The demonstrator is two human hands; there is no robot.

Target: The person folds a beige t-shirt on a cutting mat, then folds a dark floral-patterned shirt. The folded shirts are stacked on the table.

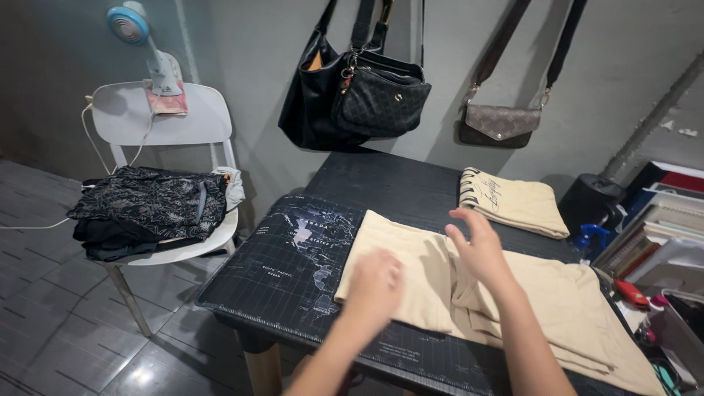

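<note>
A beige garment [411, 257] lies spread flat on a dark table [381, 183] covered by a black world-map mat [293, 257]. My left hand [375, 282] rests flat on the garment's left part, fingers together and blurred. Just above the garment's middle, where the cloth is creased, my right hand [480, 246] hovers with fingers spread. Neither hand grips anything. A second beige garment [513, 202], folded, sits at the table's far right corner.
A white chair [165, 121] at left carries a pile of dark patterned clothes [150, 205] and a small fan [132, 26]. Black handbags [359, 88] and a brown bag [502, 121] hang on the wall. Books and clutter [660, 235] crowd the right side.
</note>
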